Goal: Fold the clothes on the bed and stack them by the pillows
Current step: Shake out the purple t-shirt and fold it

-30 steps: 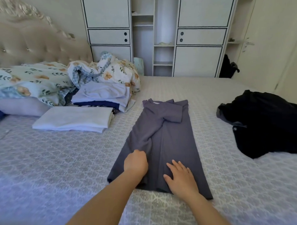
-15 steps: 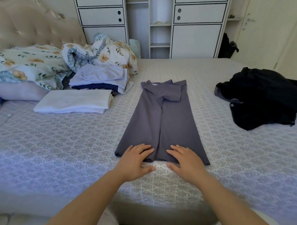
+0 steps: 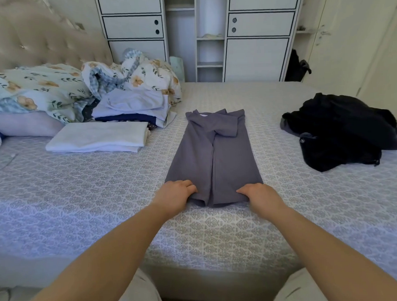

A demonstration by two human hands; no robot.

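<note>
Presently, item one: my left hand (image 3: 175, 194), fingers curled round the near left corner of the grey garment (image 3: 213, 158), pinching the hem. Item two: my right hand (image 3: 257, 194), likewise clamped on the near right corner, thumb on top and fingers tucked under the cloth as far as I can tell. Both grips sit at the hem's outer ends, I judge so that the bottom edge can be lifted evenly and carried away from me toward the collar for the next fold.

Item three: the grey garment itself, lying lengthwise straight ahead of my fingers on the bed (image 3: 104, 198), sides already turned inward and one sleeve laid across the far end. Narrow shape suggests lengthwise folding is done; the crosswise fold is not yet made.

Item four: folded white cloth (image 3: 98, 137), beyond my left fingers and well to their left, flat beside a stack of folded pale and navy pieces (image 3: 133, 105). Both rest against the floral bedding (image 3: 44, 88) and pillow (image 3: 23, 125), the destination, so finished work gathers there.

Item five: black heap (image 3: 341, 129), beyond my right fingers and well off to their right, unfolded and crumpled, presumably awaiting its turn.

Item six: white wardrobe (image 3: 202, 35), far past everything, beyond the bed.
</note>
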